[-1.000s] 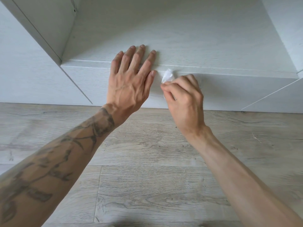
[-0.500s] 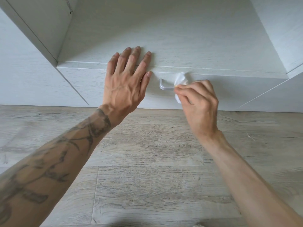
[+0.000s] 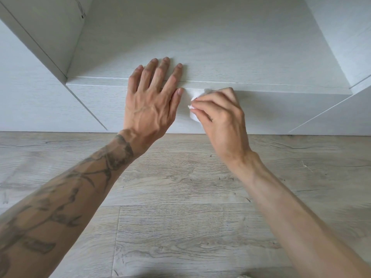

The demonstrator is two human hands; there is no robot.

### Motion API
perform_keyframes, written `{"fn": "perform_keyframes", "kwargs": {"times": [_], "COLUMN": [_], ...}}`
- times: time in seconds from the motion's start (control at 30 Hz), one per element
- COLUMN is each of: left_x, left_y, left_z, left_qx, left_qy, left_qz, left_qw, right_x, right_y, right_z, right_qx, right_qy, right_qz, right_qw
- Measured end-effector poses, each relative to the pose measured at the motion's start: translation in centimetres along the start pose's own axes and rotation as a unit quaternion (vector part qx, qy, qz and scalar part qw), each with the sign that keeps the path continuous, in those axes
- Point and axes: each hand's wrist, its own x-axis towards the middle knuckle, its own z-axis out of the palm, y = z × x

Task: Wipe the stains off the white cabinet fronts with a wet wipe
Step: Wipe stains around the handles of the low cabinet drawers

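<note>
A low white cabinet front [image 3: 112, 105] runs across the view just above the floor, with a white shelf surface [image 3: 220, 47] over it. My left hand [image 3: 152, 101] lies flat with straight fingers across the front's top edge. My right hand [image 3: 220, 115] pinches a crumpled white wet wipe [image 3: 195, 109] against the front, right beside my left thumb. The front's handle is hidden behind the wipe and hand. No stains show from here.
Light wood-look floor [image 3: 180, 187] fills the lower half. White panels rise at the left [image 3: 24, 87] and right [image 3: 341, 109] of the recess. A small dark hinge mark [image 3: 81, 11] sits on the upper left panel.
My right hand slid the wipe left along the front, covering the handle that showed half a second ago. My left hand stayed flat on the top edge.
</note>
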Motion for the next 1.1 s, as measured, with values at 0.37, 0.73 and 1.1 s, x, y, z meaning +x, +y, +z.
{"fn": "perform_keyframes", "kwargs": {"times": [0.37,0.73,1.1], "left_x": [0.0,0.0,0.1], "left_y": [0.0,0.0,0.0], "left_z": [0.2,0.0,0.1], "left_qx": [-0.010,-0.020,-0.026], "left_qy": [0.008,-0.002,0.005], "left_qz": [-0.002,-0.005,-0.009], "left_qw": [1.000,1.000,1.000], "right_x": [-1.0,-3.1,-3.0], "right_y": [0.9,4.2,2.4], "right_z": [-0.6,-4.5,-4.1], "right_qx": [0.004,0.056,0.135], "right_qy": [-0.005,0.117,0.095], "right_qz": [-0.011,0.201,0.291], "right_qw": [1.000,0.971,0.943]}}
